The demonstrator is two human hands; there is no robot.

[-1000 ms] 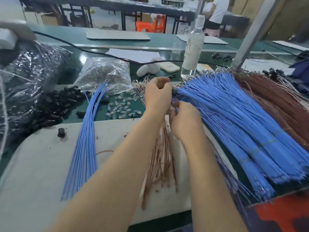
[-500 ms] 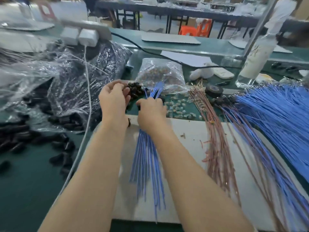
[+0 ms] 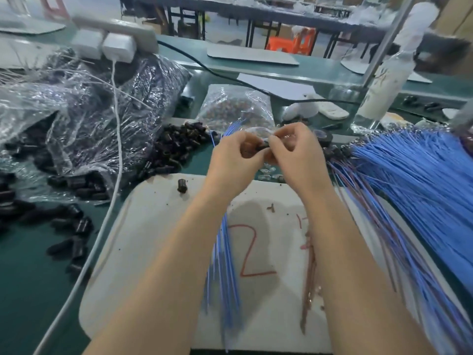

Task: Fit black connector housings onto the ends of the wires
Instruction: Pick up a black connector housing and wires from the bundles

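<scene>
My left hand [image 3: 234, 160] and my right hand [image 3: 294, 155] meet above the far edge of the white board [image 3: 158, 239]. Between their fingertips they pinch a small black connector housing [image 3: 263, 146]. Whether a wire end sits in it is hidden by the fingers. A thin bundle of blue wires [image 3: 226, 272] lies on the board under my left forearm. A pile of black housings [image 3: 176, 147] lies just left of my hands. One loose housing [image 3: 182, 186] stands on the board. A large fan of blue wires [image 3: 409, 180] spreads at the right.
A big clear bag of black housings [image 3: 102, 119] fills the left, with several housings [image 3: 74, 242] spilled on the green table. A white cable [image 3: 112, 175] runs down from a power strip [image 3: 115, 34]. A small bag [image 3: 235, 108], a clear bottle [image 3: 384, 83] and brown wires [image 3: 311, 272] are also there.
My hands left the housing pile and the blue bundle, rose and came together holding a black housing. The view shifted right and the red "2" on the board is now uncovered.
</scene>
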